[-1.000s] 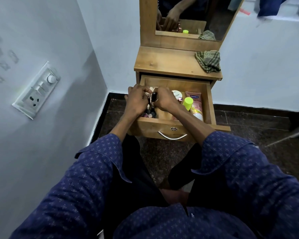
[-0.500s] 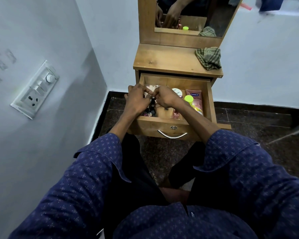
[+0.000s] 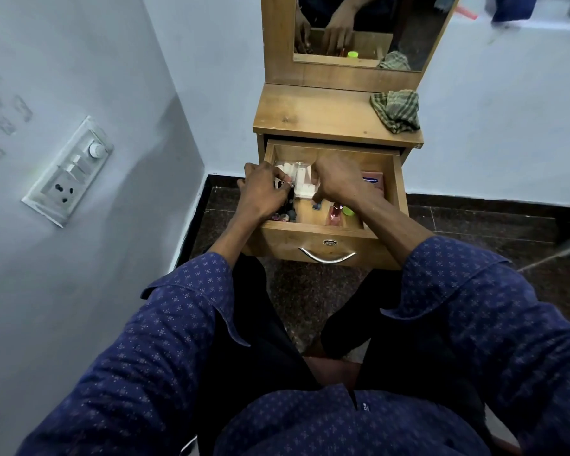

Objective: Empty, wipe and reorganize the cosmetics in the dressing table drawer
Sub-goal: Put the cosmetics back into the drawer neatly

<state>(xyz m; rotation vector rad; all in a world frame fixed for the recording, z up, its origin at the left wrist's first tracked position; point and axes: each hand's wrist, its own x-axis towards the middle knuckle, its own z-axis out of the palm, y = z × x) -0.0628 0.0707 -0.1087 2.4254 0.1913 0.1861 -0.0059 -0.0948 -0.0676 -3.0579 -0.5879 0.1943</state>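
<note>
— While both hands sit inside the one open drawer (image 3: pixel 313 234), what does each grip?
— The left hand (image 3: pixel 264 192) has curled fingers pinching a small dark bottle (image 3: pixel 290 205) at the drawer's left side. For the right hand (image 3: pixel 338 182), fingers bent down over the middle, I cannot tell.
— And the count?
— One pink tube (image 3: pixel 373 182) at the right, one pink bottle (image 3: pixel 334 216), one clear organizer (image 3: pixel 298 179), and one checked cloth (image 3: pixel 397 110) on the tabletop (image 3: pixel 316 113).

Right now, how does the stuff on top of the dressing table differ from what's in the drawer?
The tabletop carries only a crumpled checked cloth, untouched; the drawer holds many small cosmetics, with both hands among them. The cloth is soft and dull green; the cosmetics are hard, pink and white. Both surfaces are the same wood.
</note>
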